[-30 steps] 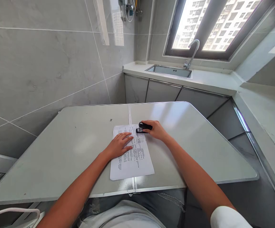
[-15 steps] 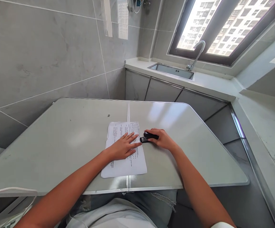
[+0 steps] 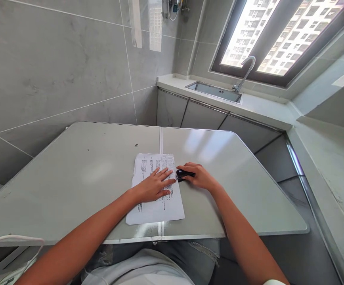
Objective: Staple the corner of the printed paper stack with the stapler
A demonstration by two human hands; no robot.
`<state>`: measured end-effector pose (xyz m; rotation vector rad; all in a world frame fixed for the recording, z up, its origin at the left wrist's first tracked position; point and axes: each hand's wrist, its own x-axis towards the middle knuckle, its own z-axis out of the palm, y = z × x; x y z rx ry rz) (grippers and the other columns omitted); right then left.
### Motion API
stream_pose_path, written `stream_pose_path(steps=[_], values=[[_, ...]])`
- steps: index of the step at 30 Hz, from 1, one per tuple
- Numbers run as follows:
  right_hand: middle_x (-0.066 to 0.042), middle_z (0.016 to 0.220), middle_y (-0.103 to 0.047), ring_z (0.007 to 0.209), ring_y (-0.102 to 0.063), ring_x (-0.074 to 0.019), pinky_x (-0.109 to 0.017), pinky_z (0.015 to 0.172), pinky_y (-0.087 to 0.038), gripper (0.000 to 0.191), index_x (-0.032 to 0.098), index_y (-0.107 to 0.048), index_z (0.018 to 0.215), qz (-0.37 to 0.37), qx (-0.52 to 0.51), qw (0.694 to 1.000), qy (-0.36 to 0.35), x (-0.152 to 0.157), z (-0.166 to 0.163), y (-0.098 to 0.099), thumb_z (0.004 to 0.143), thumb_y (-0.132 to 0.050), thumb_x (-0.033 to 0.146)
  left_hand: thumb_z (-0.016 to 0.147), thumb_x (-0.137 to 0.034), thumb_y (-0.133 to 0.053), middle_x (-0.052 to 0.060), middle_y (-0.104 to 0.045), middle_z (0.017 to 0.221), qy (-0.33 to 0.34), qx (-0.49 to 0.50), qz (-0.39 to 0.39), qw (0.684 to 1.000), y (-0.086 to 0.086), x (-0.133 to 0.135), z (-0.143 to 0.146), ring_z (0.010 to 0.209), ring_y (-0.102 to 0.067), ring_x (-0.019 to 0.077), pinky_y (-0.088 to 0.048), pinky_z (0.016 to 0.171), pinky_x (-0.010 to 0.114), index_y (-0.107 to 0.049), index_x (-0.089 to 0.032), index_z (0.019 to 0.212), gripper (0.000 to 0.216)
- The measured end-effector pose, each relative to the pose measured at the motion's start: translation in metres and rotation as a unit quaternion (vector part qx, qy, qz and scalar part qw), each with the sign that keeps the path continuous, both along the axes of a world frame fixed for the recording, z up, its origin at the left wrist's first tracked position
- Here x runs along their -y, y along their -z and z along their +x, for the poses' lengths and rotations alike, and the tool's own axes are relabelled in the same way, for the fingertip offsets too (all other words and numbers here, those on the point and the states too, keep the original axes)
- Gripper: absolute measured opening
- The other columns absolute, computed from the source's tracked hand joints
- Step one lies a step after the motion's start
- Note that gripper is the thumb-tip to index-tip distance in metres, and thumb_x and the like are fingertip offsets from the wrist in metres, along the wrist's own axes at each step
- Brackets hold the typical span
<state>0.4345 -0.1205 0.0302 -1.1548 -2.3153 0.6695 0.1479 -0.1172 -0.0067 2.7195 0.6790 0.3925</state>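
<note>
Printed paper (image 3: 151, 211) lies on the table, crossing its centre seam; how many sheets there are I cannot tell. My left hand (image 3: 155, 186) rests flat on it with fingers spread, the tips pointing to the paper's right edge. Just beyond that edge, my right hand (image 3: 200, 175) is wrapped round a black stapler (image 3: 185, 173). The stapler's nose points left and meets the paper's right edge. Its jaw is partly hidden by my fingers, so I cannot tell how far the paper reaches into it.
The pale folding table (image 3: 71, 190) has small dark bits (image 3: 136, 145) beyond the paper, possibly staples. Behind it runs a counter with a sink (image 3: 216, 92) and a curved tap (image 3: 246, 73) under a window. A white cable (image 3: 14, 237) hangs at the lower left.
The stapler's nose has moved slightly left onto the paper's edge, and its top has come down closer to its base. My left hand has stayed flat on the paper.
</note>
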Motion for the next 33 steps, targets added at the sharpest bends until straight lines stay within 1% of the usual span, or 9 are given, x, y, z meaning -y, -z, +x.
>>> stream_pose_path(steps=[3,8,14,18,21,24,28,30,33], values=[[-0.009,0.112,-0.069,0.103,-0.064,-0.0240,-0.038,0.096,-0.050,0.044,0.027,-0.062,0.141,0.007,0.015,1.000,0.015,0.000,-0.003,0.003,0.097,-0.061,0.035,0.103,-0.046,-0.050,0.006,-0.017,0.171,0.002,-0.004,-0.006,1.000,0.000,0.001,-0.001,0.156,-0.022,0.0337,-0.021,0.126,0.059,-0.042,-0.037,0.155,0.054],[-0.009,0.108,-0.069,0.101,-0.061,-0.0244,-0.039,0.095,-0.050,0.044,0.026,-0.058,0.144,0.026,0.025,0.999,0.026,0.001,-0.010,0.005,0.101,-0.055,0.034,0.103,-0.047,-0.049,0.003,-0.013,0.172,0.000,-0.018,-0.004,1.000,0.000,0.004,-0.003,0.158,-0.017,0.0335,-0.018,0.126,0.059,-0.033,-0.043,0.159,0.059],[-0.007,0.105,-0.071,0.098,-0.061,-0.0236,-0.037,0.091,-0.050,0.042,0.027,-0.060,0.142,0.042,0.031,0.998,0.033,0.002,-0.014,0.008,0.100,-0.056,0.031,0.102,-0.049,-0.050,0.003,-0.013,0.172,0.003,-0.010,0.007,1.000,0.004,0.005,-0.004,0.157,-0.019,0.0351,-0.017,0.125,0.059,-0.036,-0.043,0.157,0.057],[-0.007,0.103,-0.072,0.097,-0.061,-0.0251,-0.036,0.085,-0.050,0.040,0.027,-0.063,0.138,0.092,0.049,0.985,0.138,-0.003,-0.006,0.009,0.099,-0.058,0.031,0.102,-0.049,-0.050,0.006,-0.021,0.171,0.005,0.001,0.006,1.000,0.003,0.004,-0.003,0.156,-0.023,0.0342,-0.018,0.125,0.056,-0.041,-0.039,0.156,0.055],[-0.007,0.100,-0.071,0.096,-0.061,-0.0266,-0.037,0.082,-0.050,0.038,0.024,-0.064,0.135,0.135,0.015,0.963,0.231,-0.008,-0.008,0.009,0.098,-0.058,0.031,0.100,-0.047,-0.056,0.010,-0.039,0.163,0.002,0.030,0.019,0.999,-0.006,0.002,0.000,0.149,-0.037,0.0339,-0.025,0.122,0.055,-0.055,-0.031,0.145,0.048],[-0.007,0.100,-0.071,0.094,-0.062,-0.0250,-0.036,0.083,-0.049,0.038,0.025,-0.064,0.134,0.135,-0.042,0.964,0.226,-0.012,-0.029,0.006,0.097,-0.060,0.030,0.102,-0.035,-0.053,0.011,-0.063,0.135,-0.105,0.122,0.027,0.987,-0.014,-0.006,-0.002,0.125,-0.057,0.0280,-0.041,0.110,0.047,-0.068,-0.024,0.120,0.026],[-0.005,0.100,-0.070,0.094,-0.062,-0.0232,-0.034,0.083,-0.048,0.037,0.028,-0.064,0.133,0.092,-0.058,0.983,0.150,-0.016,-0.075,0.004,0.095,-0.064,0.028,0.102,-0.021,-0.045,0.008,-0.067,0.106,-0.293,0.203,0.003,0.934,-0.011,-0.023,-0.022,0.101,-0.061,0.0232,-0.049,0.091,0.038,-0.068,-0.020,0.105,0.022],[-0.005,0.099,-0.070,0.096,-0.061,-0.0232,-0.034,0.083,-0.047,0.037,0.028,-0.064,0.132,0.076,-0.037,0.989,0.118,-0.017,-0.095,0.006,0.095,-0.065,0.026,0.100,-0.017,-0.045,0.007,-0.067,0.104,-0.323,0.201,-0.036,0.924,-0.005,-0.032,-0.035,0.097,-0.061,0.0223,-0.050,0.085,0.036,-0.068,-0.021,0.103,0.023],[-0.005,0.098,-0.069,0.096,-0.060,-0.0227,-0.033,0.083,-0.046,0.038,0.028,-0.063,0.134,0.070,-0.004,0.994,0.080,-0.020,-0.116,0.010,0.096,-0.065,0.025,0.094,-0.012,-0.050,0.006,-0.067,0.103,-0.311,0.174,-0.050,0.933,0.003,-0.043,-0.049,0.101,-0.059,0.0238,-0.048,0.092,0.038,-0.070,-0.021,0.098,0.023]])
